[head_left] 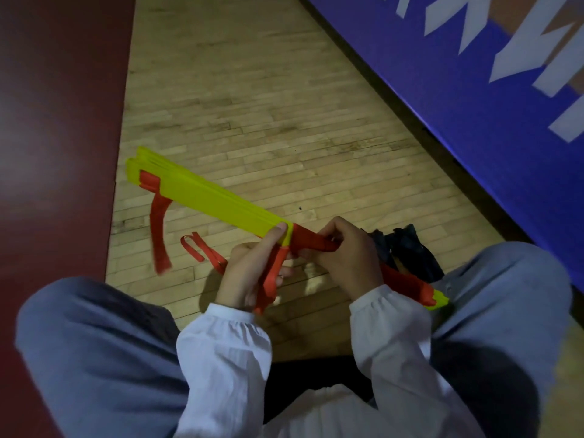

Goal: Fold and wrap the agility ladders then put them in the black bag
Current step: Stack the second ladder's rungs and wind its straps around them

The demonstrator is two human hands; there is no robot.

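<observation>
Your left hand (252, 270) grips the stack of flat yellow plastic rungs (205, 197), thumb pressed on top, above the pale wood-plank floor (252, 105). Your right hand (344, 257) pinches the orange woven strap (311, 245) banded round the stack. The crumpled black fabric bag (407, 251) lies just beyond. The blue banner (458, 74) has large white letters, cut off and unreadable.

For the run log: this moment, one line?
wrapping | left hand: grips yellow rungs | right hand: holds orange strap round them | black bag: on floor

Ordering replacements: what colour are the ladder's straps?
Orange-red straps, on yellow rungs; head view.
</observation>
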